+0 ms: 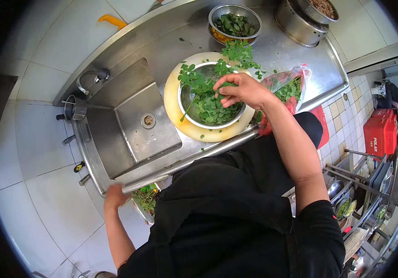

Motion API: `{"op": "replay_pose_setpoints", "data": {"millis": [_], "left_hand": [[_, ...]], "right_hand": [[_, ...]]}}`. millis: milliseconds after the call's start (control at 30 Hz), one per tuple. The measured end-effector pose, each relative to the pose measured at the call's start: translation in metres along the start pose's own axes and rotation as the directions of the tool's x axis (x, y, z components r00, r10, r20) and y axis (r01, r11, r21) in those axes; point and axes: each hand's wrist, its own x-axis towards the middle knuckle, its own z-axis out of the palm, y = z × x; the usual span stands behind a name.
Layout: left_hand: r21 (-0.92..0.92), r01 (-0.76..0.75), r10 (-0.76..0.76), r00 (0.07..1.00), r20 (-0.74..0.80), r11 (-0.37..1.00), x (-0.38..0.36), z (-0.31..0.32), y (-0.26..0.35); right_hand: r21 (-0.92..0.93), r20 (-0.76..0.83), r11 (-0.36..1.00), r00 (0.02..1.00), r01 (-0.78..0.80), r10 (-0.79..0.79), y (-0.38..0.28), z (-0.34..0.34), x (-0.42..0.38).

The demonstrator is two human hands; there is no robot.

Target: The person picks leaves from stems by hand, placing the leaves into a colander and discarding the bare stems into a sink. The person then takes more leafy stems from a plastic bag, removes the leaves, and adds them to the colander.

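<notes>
My right hand (241,91) is over a metal strainer bowl (181,103), its fingers curled together with green leaves showing between them. Small round-leaved greens (213,109) fill the bowl, and some stems hang over its rim. Under the bowl lies a thick, round, pale yellow board (172,88). More sprigs (239,52) spread past the board's far edge. My left hand (115,196) is down by the sink's front left corner, beside a container of stems and scraps (146,198); its fingers are too blurred to make out.
A sink basin (136,132) with a tap (85,83) lies left of the board. A clear and red plastic bag (286,85) of greens sits at right. Behind are a bowl of dark leaves (235,24) and a steel pot (298,28). A shelf rack (363,180) and red cooler (379,134) stand right.
</notes>
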Motion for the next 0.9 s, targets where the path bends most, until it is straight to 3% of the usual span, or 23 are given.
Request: {"op": "replay_pose_setpoints", "data": {"millis": [33, 67, 133, 200, 267, 433, 533, 767, 833, 900], "left_hand": [[-0.16, -0.099, 0.058, 0.969, -0.242, 0.982, 0.004, -0.02, 0.024], [-0.286, -0.228, 0.069, 0.877, -0.476, 0.931, 0.007, -0.043, 0.055], [-0.53, -0.468, 0.082, 0.799, -0.596, 0.707, 0.015, -0.095, 0.125], [-0.468, -0.712, 0.233, 0.649, -0.724, 0.524, 0.032, -0.129, 0.183], [-0.45, -0.825, 0.319, 0.552, -0.77, 0.343, 0.054, -0.152, 0.235], [-0.543, -0.822, 0.354, 0.566, -0.744, 0.172, 0.088, -0.179, 0.317], [-0.432, -0.873, 0.333, 0.487, -0.808, 0.228, 0.101, -0.172, 0.33], [-0.421, -0.87, 0.281, 0.484, -0.829, 0.254, 0.114, -0.152, 0.336], [-0.65, -0.757, 0.243, 0.644, -0.725, 0.066, 0.115, -0.149, 0.335], [-0.689, -0.725, 0.236, 0.672, -0.702, 0.015, 0.117, -0.152, 0.333]], "right_hand": [[0.062, 0.036, 0.998, 0.999, -0.024, 0.022, -0.001, 0.0, 0.001], [0.055, 0.038, 0.998, 0.999, -0.021, 0.019, -0.001, -0.001, 0.002], [0.147, 0.093, 0.988, 0.995, -0.049, 0.036, -0.001, -0.002, 0.003], [0.179, 0.11, 0.983, 0.994, -0.048, 0.029, 0.002, -0.004, 0.005], [0.211, 0.12, 0.976, 0.993, -0.045, 0.02, 0.006, -0.007, 0.005], [0.202, 0.148, 0.979, 0.988, 0.015, -0.045, 0.012, -0.005, 0.001], [0.206, 0.122, 0.977, 0.989, 0.053, -0.079, 0.017, -0.007, 0.001], [0.185, 0.08, 0.982, 0.995, 0.035, -0.05, 0.014, -0.005, -0.007], [0.195, 0.066, 0.98, 0.998, -0.037, 0.024, 0.006, -0.003, -0.012], [0.187, 0.032, 0.981, 0.998, -0.051, 0.046, 0.006, -0.004, -0.012]]}}
